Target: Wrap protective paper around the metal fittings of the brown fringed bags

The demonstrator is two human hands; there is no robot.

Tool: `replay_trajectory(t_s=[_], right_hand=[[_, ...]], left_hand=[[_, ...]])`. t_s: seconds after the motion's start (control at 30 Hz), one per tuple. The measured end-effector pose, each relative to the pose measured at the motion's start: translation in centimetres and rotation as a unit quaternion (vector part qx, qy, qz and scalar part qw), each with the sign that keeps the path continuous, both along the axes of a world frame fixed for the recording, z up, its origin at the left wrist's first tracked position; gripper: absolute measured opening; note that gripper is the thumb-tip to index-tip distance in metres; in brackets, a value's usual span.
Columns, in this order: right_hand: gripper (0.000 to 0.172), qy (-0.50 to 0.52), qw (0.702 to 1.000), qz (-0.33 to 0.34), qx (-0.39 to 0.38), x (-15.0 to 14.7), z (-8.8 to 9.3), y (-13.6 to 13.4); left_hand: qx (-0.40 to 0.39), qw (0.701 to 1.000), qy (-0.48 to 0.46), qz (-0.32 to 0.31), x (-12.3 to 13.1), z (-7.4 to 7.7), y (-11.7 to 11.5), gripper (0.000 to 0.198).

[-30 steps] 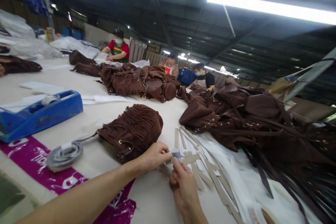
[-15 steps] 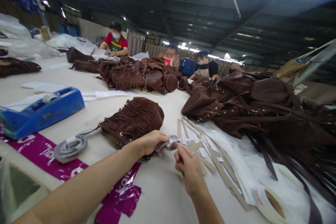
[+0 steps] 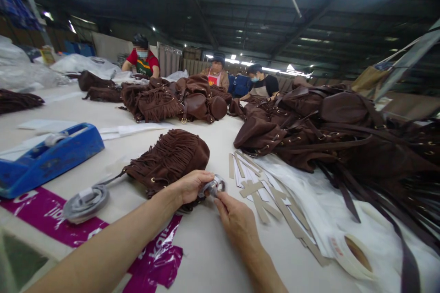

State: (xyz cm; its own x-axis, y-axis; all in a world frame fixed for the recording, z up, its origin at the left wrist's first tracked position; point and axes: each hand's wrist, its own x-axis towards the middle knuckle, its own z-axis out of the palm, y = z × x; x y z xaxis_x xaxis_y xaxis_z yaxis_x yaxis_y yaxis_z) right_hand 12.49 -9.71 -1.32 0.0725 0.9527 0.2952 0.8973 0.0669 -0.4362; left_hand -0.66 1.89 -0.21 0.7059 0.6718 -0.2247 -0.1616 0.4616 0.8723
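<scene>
A brown fringed bag [image 3: 175, 155] with gold eyelets lies on the white table. Just in front of it, my left hand [image 3: 193, 187] is closed on a small shiny wrapped piece [image 3: 217, 184], grey and clear like plastic film around a strap end; its exact kind I cannot make out. My right hand [image 3: 237, 217] pinches the lower right side of this same piece with thumb and forefinger. Left of the bag rests a coiled strap [image 3: 85, 202] in grey wrapping, joined to the bag by a dark cord. Part of the bag's near edge is hidden behind my left hand.
A blue tape dispenser [image 3: 48, 158] stands at left above purple printed film [image 3: 161, 256]. Cardboard strips [image 3: 261, 187], white plastic sheets [image 3: 309, 197] and a tape roll [image 3: 355, 254] lie at right. Brown bags [image 3: 309, 123] are heaped behind. Several people work across the table.
My right hand has shifted left and closer to my left hand, its back now turned more upward. The wrapped piece has turned between my fingers. The whole view has swung slightly.
</scene>
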Motion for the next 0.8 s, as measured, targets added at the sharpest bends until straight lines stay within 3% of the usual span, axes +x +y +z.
replay_trajectory(t_s=[0.37,0.53,0.63,0.7,0.8], right_hand=[[0.026,-0.062,0.996,-0.024,-0.06,-0.3,0.3,0.2],[0.04,-0.039,0.997,-0.019,-0.066,-0.3,-0.1,-0.5],[0.042,0.037,0.997,-0.002,-0.06,0.1,-0.2,-0.5],[0.039,0.149,0.987,0.008,-0.066,0.4,-0.4,-0.3],[0.04,0.368,0.924,0.013,-0.105,1.1,-0.3,0.2]], left_hand=[[0.037,0.999,0.005,-0.006,0.1,0.2,-0.4,0.039],[0.091,0.995,0.024,-0.013,0.1,0.2,-0.9,0.047],[0.101,0.995,0.027,-0.01,0.1,0.3,-1.0,0.048],[0.098,0.995,0.029,-0.009,0.2,0.4,-1.1,0.049],[0.099,0.994,0.038,-0.016,0.3,0.7,-1.3,0.05]])
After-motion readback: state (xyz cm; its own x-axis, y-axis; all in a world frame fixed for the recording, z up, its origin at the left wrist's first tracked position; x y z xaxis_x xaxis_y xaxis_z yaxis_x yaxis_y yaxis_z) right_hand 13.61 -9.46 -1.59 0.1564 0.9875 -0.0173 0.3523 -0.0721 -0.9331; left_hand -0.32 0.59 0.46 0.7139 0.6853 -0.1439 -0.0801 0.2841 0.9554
